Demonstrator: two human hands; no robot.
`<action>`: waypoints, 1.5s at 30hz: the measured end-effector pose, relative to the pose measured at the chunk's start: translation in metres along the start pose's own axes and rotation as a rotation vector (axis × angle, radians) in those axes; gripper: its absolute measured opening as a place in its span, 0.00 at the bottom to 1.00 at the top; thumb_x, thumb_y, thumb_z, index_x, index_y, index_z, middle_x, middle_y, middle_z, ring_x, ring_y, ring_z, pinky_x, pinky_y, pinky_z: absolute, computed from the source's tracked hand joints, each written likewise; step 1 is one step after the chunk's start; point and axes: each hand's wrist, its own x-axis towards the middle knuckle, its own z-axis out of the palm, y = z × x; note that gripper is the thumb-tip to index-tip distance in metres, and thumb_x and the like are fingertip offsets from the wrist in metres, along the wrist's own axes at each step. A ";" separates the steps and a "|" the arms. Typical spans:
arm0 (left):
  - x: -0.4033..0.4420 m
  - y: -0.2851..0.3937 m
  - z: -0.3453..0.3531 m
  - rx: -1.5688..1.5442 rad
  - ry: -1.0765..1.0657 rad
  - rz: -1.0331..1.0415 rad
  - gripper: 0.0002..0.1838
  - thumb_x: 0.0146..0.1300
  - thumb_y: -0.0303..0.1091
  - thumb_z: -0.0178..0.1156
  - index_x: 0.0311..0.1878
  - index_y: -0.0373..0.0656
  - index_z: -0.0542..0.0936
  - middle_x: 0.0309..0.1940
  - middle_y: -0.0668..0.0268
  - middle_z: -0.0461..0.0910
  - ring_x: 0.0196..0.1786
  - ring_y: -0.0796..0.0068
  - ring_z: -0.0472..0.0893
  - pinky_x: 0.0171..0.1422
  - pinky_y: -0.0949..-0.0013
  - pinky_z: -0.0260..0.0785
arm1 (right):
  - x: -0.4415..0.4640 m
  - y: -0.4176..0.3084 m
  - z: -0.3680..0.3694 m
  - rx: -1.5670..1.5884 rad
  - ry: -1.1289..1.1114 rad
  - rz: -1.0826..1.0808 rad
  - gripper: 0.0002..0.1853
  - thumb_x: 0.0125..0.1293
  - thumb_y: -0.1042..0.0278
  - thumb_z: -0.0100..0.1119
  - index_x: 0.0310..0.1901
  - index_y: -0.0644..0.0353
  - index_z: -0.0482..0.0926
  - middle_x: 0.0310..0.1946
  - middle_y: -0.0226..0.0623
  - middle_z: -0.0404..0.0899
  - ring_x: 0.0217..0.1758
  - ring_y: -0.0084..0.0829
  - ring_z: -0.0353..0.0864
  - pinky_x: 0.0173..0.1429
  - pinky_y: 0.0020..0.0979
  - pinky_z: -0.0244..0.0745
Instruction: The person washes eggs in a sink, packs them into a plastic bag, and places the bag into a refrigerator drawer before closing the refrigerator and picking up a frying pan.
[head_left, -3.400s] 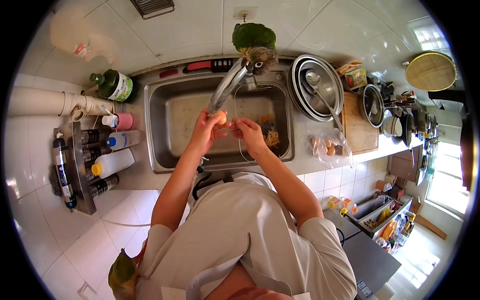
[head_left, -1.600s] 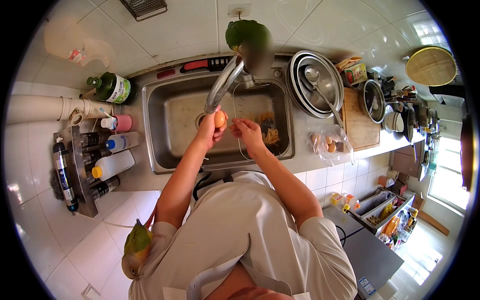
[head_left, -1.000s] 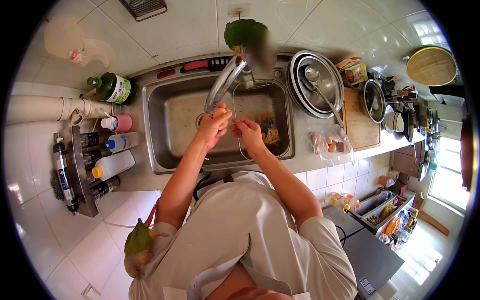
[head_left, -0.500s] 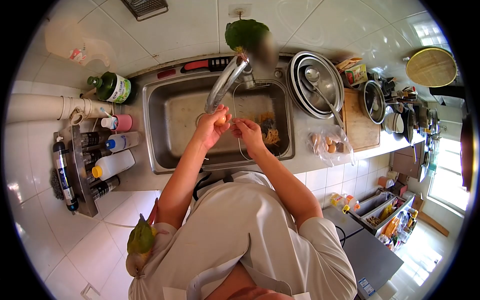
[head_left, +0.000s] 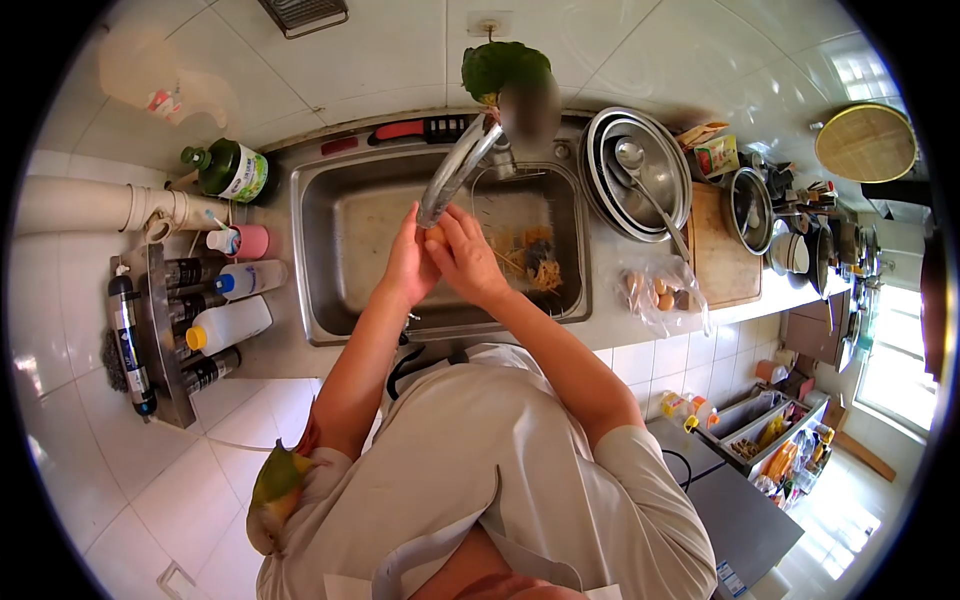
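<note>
Under the spout of the faucet (head_left: 460,170), over the metal sink (head_left: 350,215), both hands are pressed together around an egg (head_left: 435,236), of which only a small part shows. My left hand (head_left: 408,260) is wrapped round its left side. My right hand (head_left: 468,262) covers it from the right, its fingers touching my left hand. Perched on top of the faucet is a green bird (head_left: 505,72), its head blurred. Orange scraps (head_left: 545,275) lie in a wire rack in the right part of the sink.
A second bird (head_left: 275,495) clings to my left sleeve. Right of the sink are nested metal bowls (head_left: 597,180) with a ladle, a plastic bag of eggs (head_left: 660,292) and a cutting board (head_left: 720,270). Bottles (head_left: 232,325) stand at the left.
My right hand has moved left and up and closed against my left hand and the egg. The egg, visible in my left palm before, is now mostly covered. The view has shifted slightly.
</note>
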 end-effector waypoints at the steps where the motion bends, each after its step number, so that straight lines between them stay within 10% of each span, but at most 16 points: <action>1: -0.002 0.001 0.001 0.014 0.007 -0.012 0.26 0.75 0.55 0.41 0.60 0.44 0.73 0.58 0.62 0.76 0.63 0.66 0.75 0.71 0.60 0.65 | 0.002 -0.006 -0.001 0.013 -0.007 -0.016 0.24 0.67 0.65 0.59 0.64 0.57 0.69 0.64 0.48 0.68 0.65 0.53 0.66 0.69 0.44 0.65; 8: 0.008 -0.015 -0.027 0.077 -0.034 -0.049 0.30 0.75 0.63 0.42 0.62 0.48 0.73 0.58 0.68 0.76 0.61 0.72 0.75 0.67 0.63 0.66 | 0.008 -0.002 0.012 0.073 0.164 0.071 0.12 0.65 0.64 0.61 0.45 0.60 0.78 0.43 0.44 0.78 0.50 0.51 0.74 0.54 0.44 0.71; 14: -0.006 -0.022 -0.008 0.194 0.085 -0.006 0.28 0.75 0.61 0.43 0.62 0.48 0.73 0.58 0.68 0.76 0.60 0.73 0.75 0.62 0.64 0.68 | 0.021 0.013 0.030 0.520 0.220 0.616 0.19 0.71 0.58 0.55 0.27 0.65 0.78 0.25 0.43 0.77 0.30 0.40 0.76 0.39 0.39 0.71; 20: -0.009 -0.021 0.003 0.250 0.120 0.070 0.21 0.77 0.57 0.42 0.56 0.53 0.75 0.46 0.75 0.78 0.42 0.80 0.76 0.40 0.71 0.65 | 0.022 0.024 0.042 0.621 0.215 0.489 0.20 0.77 0.56 0.48 0.37 0.66 0.79 0.24 0.43 0.78 0.29 0.31 0.73 0.38 0.35 0.72; 26: 0.004 -0.011 -0.026 0.272 0.269 -0.042 0.23 0.73 0.62 0.46 0.37 0.53 0.75 0.23 0.76 0.72 0.18 0.82 0.67 0.19 0.75 0.56 | 0.013 0.011 0.035 0.486 0.094 0.217 0.20 0.76 0.56 0.49 0.48 0.69 0.75 0.40 0.52 0.78 0.43 0.48 0.77 0.49 0.43 0.71; 32: 0.001 -0.006 -0.022 0.178 0.169 -0.116 0.26 0.71 0.67 0.45 0.32 0.55 0.75 0.20 0.77 0.69 0.16 0.82 0.64 0.16 0.75 0.50 | 0.015 -0.008 0.011 0.046 0.031 0.062 0.16 0.75 0.58 0.50 0.48 0.65 0.76 0.44 0.54 0.77 0.49 0.57 0.75 0.53 0.45 0.71; 41: -0.002 -0.030 0.008 0.528 0.228 0.119 0.24 0.73 0.64 0.43 0.39 0.54 0.73 0.20 0.77 0.67 0.17 0.84 0.64 0.17 0.75 0.50 | 0.025 0.003 0.019 0.632 0.177 0.697 0.22 0.75 0.54 0.47 0.41 0.67 0.80 0.30 0.49 0.82 0.36 0.54 0.80 0.42 0.42 0.75; 45: -0.001 -0.027 0.003 0.415 0.268 0.079 0.26 0.72 0.66 0.42 0.37 0.52 0.74 0.20 0.77 0.67 0.16 0.84 0.63 0.17 0.75 0.49 | 0.019 0.013 0.026 0.575 0.120 0.559 0.20 0.75 0.54 0.48 0.47 0.66 0.79 0.39 0.51 0.81 0.44 0.53 0.77 0.50 0.43 0.73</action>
